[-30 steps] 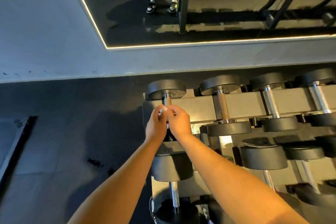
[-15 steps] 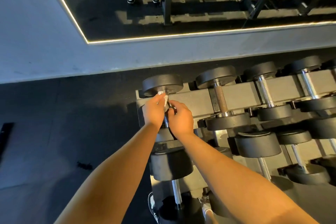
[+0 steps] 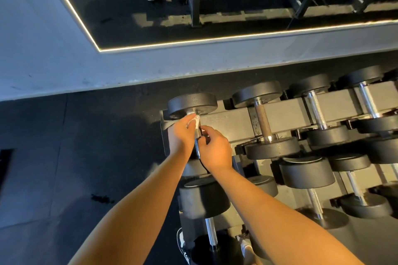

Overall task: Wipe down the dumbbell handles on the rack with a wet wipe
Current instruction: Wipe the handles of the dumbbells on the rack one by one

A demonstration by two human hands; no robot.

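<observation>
White wet wipe (image 3: 195, 120) is bunched in the left hand (image 3: 179, 134). Its grip pinches the wipe and presses it on the handle (image 3: 197, 135) of the leftmost top-row dumbbell (image 3: 192, 103), right up against the far head. The right hand (image 3: 215, 149) is just beside it on the near stretch of the same handle, fingers curled with something dark between them. Cannot tell if that grip really clasps the bar or only steadies it. This dumbbell lies on the rack (image 3: 228, 121) at its left end, both arms reaching down to it from the bottom of the view. Progress looks early: this seems to be the first handle in hand, and the wipe covers only its far end, so the near part likely has yet to be rubbed. To the right along the top row, the rusty brown handle (image 3: 261, 123) and the chrome handles (image 3: 315, 112) have no hand or wipe near them. The lower-row handles (image 3: 210, 233) are the same. None shows a wet sheen that would mark it as done, though glare makes that hard to judge. By this reading nearly the whole rack is left, working rightwards and then down. Mirror (image 3: 237, 2) on the wall behind plays no part.
</observation>
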